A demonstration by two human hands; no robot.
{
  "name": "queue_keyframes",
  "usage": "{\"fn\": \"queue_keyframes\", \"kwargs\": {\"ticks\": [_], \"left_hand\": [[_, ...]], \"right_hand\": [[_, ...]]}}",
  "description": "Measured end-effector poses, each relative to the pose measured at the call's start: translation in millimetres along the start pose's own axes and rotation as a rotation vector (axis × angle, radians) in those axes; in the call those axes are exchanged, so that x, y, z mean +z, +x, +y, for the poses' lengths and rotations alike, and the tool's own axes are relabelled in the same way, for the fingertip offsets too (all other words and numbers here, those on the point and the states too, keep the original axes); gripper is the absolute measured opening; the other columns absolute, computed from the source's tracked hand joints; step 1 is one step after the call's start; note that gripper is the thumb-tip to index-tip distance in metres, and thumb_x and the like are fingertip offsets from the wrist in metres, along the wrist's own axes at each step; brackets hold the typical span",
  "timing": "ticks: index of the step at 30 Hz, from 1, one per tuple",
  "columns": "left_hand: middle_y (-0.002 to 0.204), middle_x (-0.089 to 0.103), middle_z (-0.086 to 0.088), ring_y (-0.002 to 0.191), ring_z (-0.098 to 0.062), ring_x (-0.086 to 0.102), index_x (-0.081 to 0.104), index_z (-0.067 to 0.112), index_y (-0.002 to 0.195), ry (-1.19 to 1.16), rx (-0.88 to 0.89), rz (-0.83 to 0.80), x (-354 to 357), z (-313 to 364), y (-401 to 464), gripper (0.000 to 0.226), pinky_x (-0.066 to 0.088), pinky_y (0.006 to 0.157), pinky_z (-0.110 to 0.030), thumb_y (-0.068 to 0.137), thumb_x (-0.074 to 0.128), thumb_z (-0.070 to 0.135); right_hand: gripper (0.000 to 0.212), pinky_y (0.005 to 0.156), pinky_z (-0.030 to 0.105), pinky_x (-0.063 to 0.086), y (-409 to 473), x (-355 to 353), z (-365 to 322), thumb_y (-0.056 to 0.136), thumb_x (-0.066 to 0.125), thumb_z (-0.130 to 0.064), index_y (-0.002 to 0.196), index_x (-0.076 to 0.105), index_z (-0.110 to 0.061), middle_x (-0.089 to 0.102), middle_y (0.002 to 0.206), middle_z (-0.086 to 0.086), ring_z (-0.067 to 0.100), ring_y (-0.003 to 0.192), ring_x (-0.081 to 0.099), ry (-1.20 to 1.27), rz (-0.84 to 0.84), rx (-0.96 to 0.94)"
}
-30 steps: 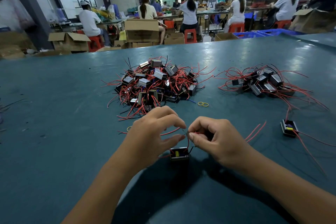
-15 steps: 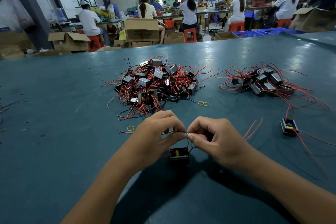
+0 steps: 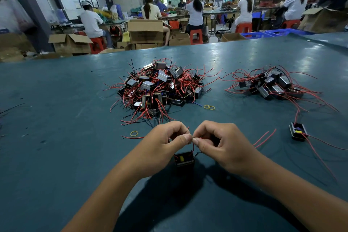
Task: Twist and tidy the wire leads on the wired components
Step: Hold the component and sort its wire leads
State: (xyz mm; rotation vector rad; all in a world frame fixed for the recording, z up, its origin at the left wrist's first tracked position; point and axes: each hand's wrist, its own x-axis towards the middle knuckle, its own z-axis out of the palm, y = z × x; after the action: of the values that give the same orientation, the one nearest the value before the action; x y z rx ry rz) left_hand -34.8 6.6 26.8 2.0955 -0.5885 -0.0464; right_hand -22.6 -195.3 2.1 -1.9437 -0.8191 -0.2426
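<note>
A small black wired component [image 3: 184,158] with a yellow part inside sits on the green table [image 3: 56,156] just below my hands. My left hand [image 3: 165,141] and my right hand [image 3: 220,143] meet thumb to thumb above it, both pinching its thin red wire leads [image 3: 192,146]. The fingertips hide the lead ends. A big heap of the same components [image 3: 158,86] with loose red wires lies behind my hands. A smaller heap [image 3: 271,85] lies at the right.
One single component [image 3: 298,133] with long red leads rests at the right. Two yellow rubber bands [image 3: 209,107] lie beside the big heap, another [image 3: 134,133] left of my left hand. Loose red wires [image 3: 263,138] lie right of my right hand. People work at benches beyond the table.
My left hand's fingers have closed in toward the right hand, so both thumbs now press together on the leads. The component has stayed in place.
</note>
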Motion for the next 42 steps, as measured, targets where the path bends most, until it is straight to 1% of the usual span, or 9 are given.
{"fn": "queue_keyframes", "kwargs": {"ticks": [4, 7, 15, 20, 23, 26, 31, 38, 42], "left_hand": [[0.060, 0.047, 0.013, 0.054, -0.004, 0.035, 0.065, 0.017, 0.076, -0.135, -0.123, 0.009, 3.6, 0.8, -0.4, 0.025, 0.029, 0.052, -0.015, 0.099, 0.058, 0.018], [0.067, 0.046, -0.004, 0.054, -0.009, 0.033, 0.064, 0.011, 0.075, -0.332, -0.248, -0.011, 5.9, 1.4, -0.7, 0.023, 0.026, 0.049, -0.018, 0.097, 0.059, 0.016], [0.060, 0.044, 0.004, 0.049, -0.005, 0.032, 0.060, 0.015, 0.072, -0.533, -0.361, -0.039, 8.6, 1.4, -1.0, 0.024, 0.029, 0.045, -0.014, 0.095, 0.061, 0.021], [0.060, 0.048, 0.008, 0.049, -0.005, 0.032, 0.057, 0.016, 0.073, -0.552, -0.372, -0.052, 8.8, 1.7, -1.2, 0.024, 0.021, 0.047, -0.017, 0.095, 0.060, 0.024], [0.062, 0.049, 0.006, 0.050, -0.006, 0.033, 0.061, 0.020, 0.069, -0.597, -0.396, -0.057, 9.1, 1.2, -0.6, 0.026, 0.022, 0.045, -0.017, 0.095, 0.060, 0.022], [0.066, 0.050, 0.004, 0.050, -0.007, 0.033, 0.064, 0.021, 0.068, -0.638, -0.409, -0.066, 9.2, 0.4, -0.3, 0.028, 0.026, 0.043, -0.017, 0.095, 0.059, 0.020], [0.066, 0.044, 0.001, 0.052, -0.009, 0.031, 0.064, 0.021, 0.070, -0.596, -0.407, -0.050, 8.5, -1.2, 0.9, 0.026, 0.022, 0.046, -0.020, 0.094, 0.058, 0.024], [0.061, 0.043, -0.003, 0.049, -0.010, 0.031, 0.058, 0.017, 0.063, -0.582, -0.430, -0.024, 10.5, -1.4, 0.6, 0.029, 0.022, 0.043, -0.020, 0.092, 0.055, 0.016], [0.061, 0.042, -0.001, 0.051, -0.010, 0.030, 0.057, 0.020, 0.063, -0.566, -0.386, -0.008, 12.4, -0.4, 0.7, 0.030, 0.019, 0.046, -0.023, 0.093, 0.057, 0.019]], "right_hand": [[0.010, 0.052, 0.011, 0.030, -1.0, -0.2, -0.9, 0.089, 0.069, -0.014, 0.082, 0.065, -0.020, 0.045, 0.056, -0.014, 0.004, 0.049, 0.038, -0.055, -0.008, -0.033], [0.005, 0.054, 0.008, 0.030, -1.4, -0.7, -2.7, 0.087, 0.068, -0.014, 0.084, 0.066, -0.017, 0.045, 0.059, -0.017, 0.003, 0.052, 0.042, -0.152, -0.005, -0.084], [0.009, 0.054, 0.007, 0.029, -1.7, -0.4, -4.5, 0.085, 0.068, -0.013, 0.083, 0.064, -0.021, 0.043, 0.058, -0.019, 0.002, 0.052, 0.041, -0.165, 0.012, -0.099], [0.005, 0.053, 0.009, 0.030, -1.4, 0.7, -4.3, 0.086, 0.068, -0.014, 0.082, 0.065, -0.016, 0.042, 0.055, -0.014, 0.004, 0.049, 0.038, -0.128, 0.020, -0.081], [0.004, 0.053, 0.010, 0.031, -1.6, 1.4, -5.0, 0.086, 0.068, -0.014, 0.083, 0.066, -0.015, 0.043, 0.056, -0.013, 0.004, 0.049, 0.038, -0.116, 0.023, -0.082], [0.006, 0.052, 0.012, 0.032, -2.1, 2.2, -5.4, 0.086, 0.069, -0.015, 0.082, 0.065, -0.018, 0.043, 0.055, -0.013, 0.004, 0.049, 0.038, -0.090, 0.038, -0.071], [0.008, 0.051, 0.015, 0.033, -1.1, 2.7, -4.2, 0.086, 0.068, -0.019, 0.080, 0.065, -0.022, 0.046, 0.054, -0.011, 0.004, 0.049, 0.039, -0.026, 0.055, -0.026], [0.015, 0.051, 0.014, 0.034, -3.2, 7.1, -4.7, 0.086, 0.069, -0.017, 0.081, 0.062, -0.029, 0.048, 0.057, -0.008, 0.003, 0.050, 0.040, -0.051, 0.030, -0.053], [0.017, 0.052, 0.013, 0.033, -3.1, 7.2, -2.6, 0.086, 0.068, -0.017, 0.080, 0.061, -0.031, 0.049, 0.057, -0.007, 0.003, 0.050, 0.039, -0.063, 0.060, -0.057]]}}
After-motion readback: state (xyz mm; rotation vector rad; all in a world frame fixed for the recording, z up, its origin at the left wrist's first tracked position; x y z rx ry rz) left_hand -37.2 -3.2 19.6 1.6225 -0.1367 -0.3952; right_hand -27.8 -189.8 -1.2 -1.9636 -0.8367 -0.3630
